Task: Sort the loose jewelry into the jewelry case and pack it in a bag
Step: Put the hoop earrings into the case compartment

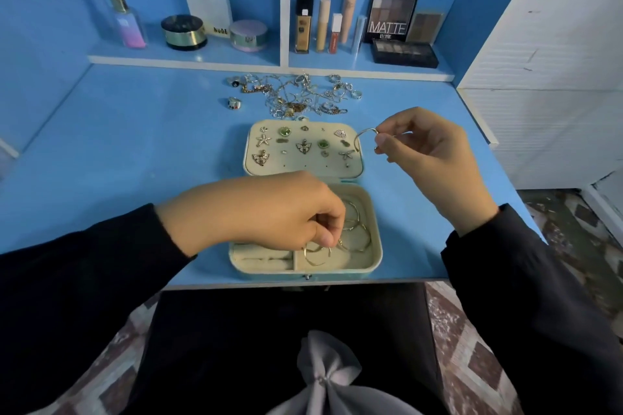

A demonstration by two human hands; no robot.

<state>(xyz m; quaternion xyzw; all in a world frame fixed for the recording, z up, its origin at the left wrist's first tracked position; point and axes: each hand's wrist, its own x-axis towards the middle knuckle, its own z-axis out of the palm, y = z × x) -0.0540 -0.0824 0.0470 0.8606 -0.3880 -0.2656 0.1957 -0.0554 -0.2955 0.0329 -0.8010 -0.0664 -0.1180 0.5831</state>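
Sorting is midway: the left hand (269, 212), fingers pinched on a gold hoop (317, 254), reaches down into the open jewelry case (376, 256), while the raised right hand (424, 152) grips a silver bangle (364, 138) beside the lid. Unsorted jewelry (296, 94) waits behind; likely next, lowering the bangle among the hoops.

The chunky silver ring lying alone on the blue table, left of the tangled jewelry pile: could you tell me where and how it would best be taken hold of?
Pinch the chunky silver ring across its band from above, probably with thumb and forefinger. It lies apart from the tangled jewelry pile, with bare blue table around it, so fingers can close on both sides without snagging chains.
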